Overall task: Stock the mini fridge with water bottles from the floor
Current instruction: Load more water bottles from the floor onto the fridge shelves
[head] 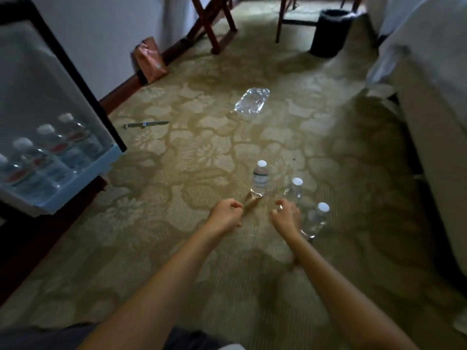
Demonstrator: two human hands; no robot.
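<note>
Looking down through the head camera, I took the labelled bottle, upright on the patterned carpet, as my landmark. Just on the near side of it hovered both bare hands: the left hand slightly to the bottle's left, the right hand slightly to its right, neither touching it. Each grip was loosely curled, fingers bent inward and holding nothing. To the right of the landmark stood a second bottle with a white cap, its lower part hidden behind the right hand, and nearer to me beyond that a third bottle, also upright, just beside the right wrist. Far behind the landmark lay a crumpled sheet of clear plastic wrap flat on the carpet. Behind and to the left of the landmark I saw a slim metal tool lying on the floor; I could not tell what kind it was. Well to the left of the landmark the mini fridge door stood open, its lower shelf carrying a row of capped bottles with red labels, blurred in the picture. Far behind the landmark stood a dark waste bin and wooden chair legs, with a brown paper bag against the wall to the left of them. To the landmark's right rose the pale side of a bed.
</note>
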